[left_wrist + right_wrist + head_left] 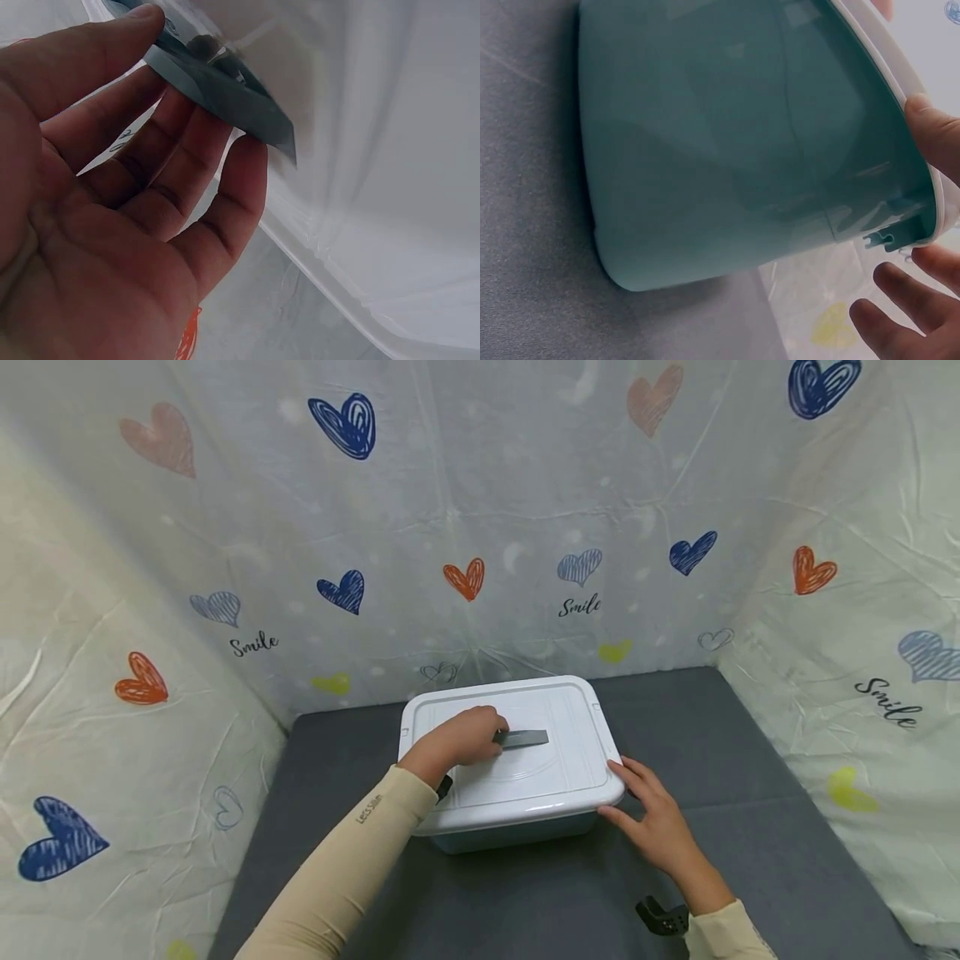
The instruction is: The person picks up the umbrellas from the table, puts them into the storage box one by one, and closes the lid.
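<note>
A white lid (558, 777) covers a teal plastic storage box (517, 835) on the dark table. My left hand (468, 735) reaches over the lid and grips the grey-green carry handle (525, 739) at its middle. In the left wrist view, thumb and curled fingers hold that handle (225, 94) from both sides. At the lid's front right corner, my right hand (652, 818) touches the edge, with the thumb at the front and fingertips along the side. The right wrist view shows the thumb (934, 135) on the white rim and the other fingers spread, some off the box.
The grey-covered table (750, 827) extends around the box. White curtains (517, 527) printed with hearts hang behind and at both sides. A small teal hinge or clip piece (885, 240) sticks out under the rim.
</note>
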{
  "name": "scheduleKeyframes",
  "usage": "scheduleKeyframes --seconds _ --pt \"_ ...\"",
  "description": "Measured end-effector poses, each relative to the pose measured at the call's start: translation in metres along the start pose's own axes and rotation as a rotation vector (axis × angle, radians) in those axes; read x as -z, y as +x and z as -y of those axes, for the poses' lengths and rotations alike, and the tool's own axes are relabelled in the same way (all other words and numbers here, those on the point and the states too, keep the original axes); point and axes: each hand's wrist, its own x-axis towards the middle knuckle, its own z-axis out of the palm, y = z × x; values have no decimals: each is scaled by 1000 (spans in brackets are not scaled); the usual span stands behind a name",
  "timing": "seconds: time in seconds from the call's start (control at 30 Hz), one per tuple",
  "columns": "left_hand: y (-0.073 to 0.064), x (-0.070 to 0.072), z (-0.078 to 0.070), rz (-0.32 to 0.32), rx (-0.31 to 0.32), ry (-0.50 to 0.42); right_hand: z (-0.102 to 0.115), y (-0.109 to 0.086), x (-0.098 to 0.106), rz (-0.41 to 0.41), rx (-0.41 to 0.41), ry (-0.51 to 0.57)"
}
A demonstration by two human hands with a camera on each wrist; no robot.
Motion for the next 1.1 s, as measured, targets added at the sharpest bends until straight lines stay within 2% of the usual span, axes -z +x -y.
scheduleKeyframes --seconds 0.33,0.57,0.67,0.83,1.0,1.1 --pt "1 0 2 -1 1 8 0 3 -2 16 -20 2" --pt "-3 -1 6 -6 44 -14 -1 8 -5 27 1 27" --pt "-5 -3 8 -16 44 -3 0 9 -5 25 16 34" --pt "-12 -4 10 -31 26 -36 -1 11 0 34 30 33" --pt "-23 0 9 -74 46 -134 -1 21 13 40 39 -9" --pt "-31 3 10 -136 75 -159 -1 32 23 42 47 -25"
